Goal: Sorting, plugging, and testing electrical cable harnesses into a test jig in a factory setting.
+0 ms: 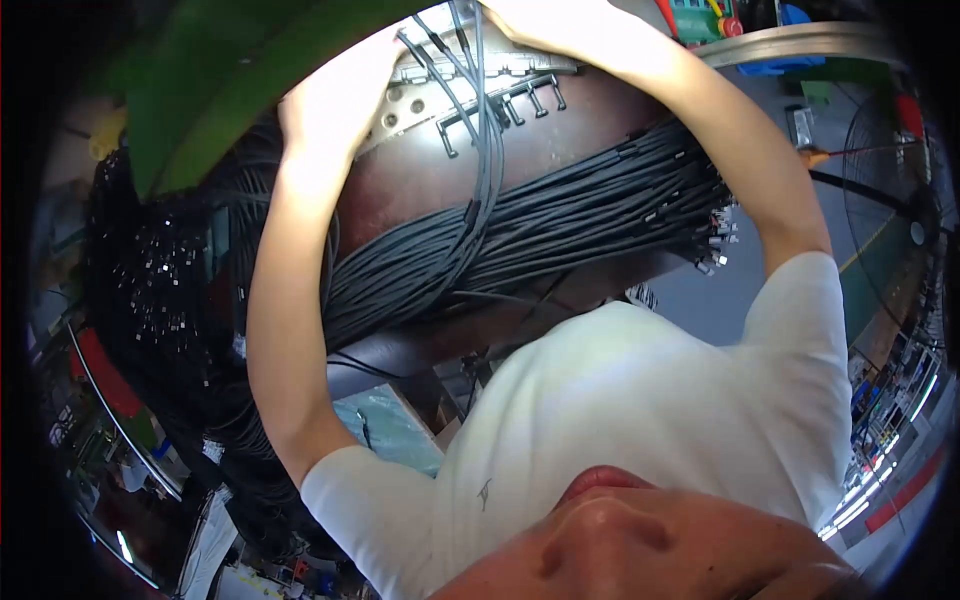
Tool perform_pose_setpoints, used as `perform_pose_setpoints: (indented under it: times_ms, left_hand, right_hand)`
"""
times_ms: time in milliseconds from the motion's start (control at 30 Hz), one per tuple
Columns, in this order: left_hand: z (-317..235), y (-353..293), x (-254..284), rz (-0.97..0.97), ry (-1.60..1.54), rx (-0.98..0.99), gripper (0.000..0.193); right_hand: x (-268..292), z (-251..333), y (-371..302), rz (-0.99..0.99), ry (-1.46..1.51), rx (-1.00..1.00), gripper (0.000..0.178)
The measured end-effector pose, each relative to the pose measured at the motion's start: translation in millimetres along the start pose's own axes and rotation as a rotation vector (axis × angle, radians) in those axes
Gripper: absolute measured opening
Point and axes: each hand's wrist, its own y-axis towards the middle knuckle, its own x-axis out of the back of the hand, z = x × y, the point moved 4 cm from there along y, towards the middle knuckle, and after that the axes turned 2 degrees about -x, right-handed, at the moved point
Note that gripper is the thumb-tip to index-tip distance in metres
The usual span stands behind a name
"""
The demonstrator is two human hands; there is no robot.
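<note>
Both my hands reach to the top edge, bleached by bright light. My left hand (358,75) is beside a metal plate (405,106) with round holes; its fingers are lost in glare and behind the green shape. My right hand (545,22) is at the plate's far right side, its fingers cut off by the frame. Between the hands, several black cables (484,130) run up to the plate. A black rail-like piece with short prongs (513,108) lies at the plate's near edge. Whether either hand holds a cable cannot be seen.
A thick bundle of black cables (560,225) lies across the brown tabletop (385,195), its plug ends (715,240) at the right. More cables (160,290) hang at the left. A large green shape (230,90) covers the upper left. A fan (880,165) stands right.
</note>
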Motion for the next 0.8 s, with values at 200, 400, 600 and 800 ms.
perform_pose_setpoints:
  times_ms: [200, 400, 600, 800]
  left_hand:
    - [15.2, -3.3, -25.5, -0.063, 0.093, 0.034, 0.027]
    - [8.4, 0.4, -34.2, -0.051, 0.101, 0.013, 0.029]
    - [27.1, -11.9, -27.7, -0.033, 0.099, 0.036, 0.030]
    - [8.6, -19.5, 11.4, 0.227, -0.494, 0.513, 0.053]
  right_hand:
    - [1.9, -16.5, 1.8, 0.058, 0.031, -0.106, 0.023]
    - [4.8, -25.2, -5.3, 0.103, 0.054, -0.230, 0.024]
    - [14.2, -35.4, -9.1, 0.144, 0.111, -0.300, 0.025]
    - [23.3, -37.7, -16.2, 0.175, 0.149, -0.395, 0.026]
